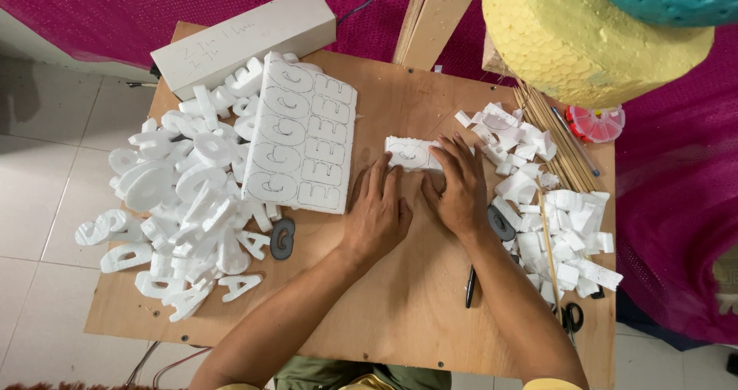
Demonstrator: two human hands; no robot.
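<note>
A small white foam piece (411, 154) lies on the wooden counter (400, 298) a little above its middle, with a curved letter outline drawn on its top face. Its long axis runs across the counter from 9 o'clock to 3 o'clock.

The right hand (460, 186) is the nearer one. Its fingers (448, 153) are spread flat and press down on the 3 o'clock end of the piece, so the foam extends from under them toward 9 o'clock. The left hand (377, 209) rests palm down on the counter, fingers together and holding nothing. The piece lies just off its fingertips at about 1 o'clock, close to touching; contact cannot be made out.

At 9 o'clock from the piece leans a foam sheet (301, 132) marked with rows of traced letters. Beyond it, farther toward 9 o'clock, spreads a heap of cut-out foam letters (184, 198). A dark letter stencil (283, 238) lies at 7 o'clock.

At 3 to 4 o'clock sit foam offcuts (557, 221) and thin wooden skewers (550, 132). A black pen (470, 286) lies at 5 o'clock beside the right forearm, and scissors (570, 317) are near the 5 o'clock corner.
</note>
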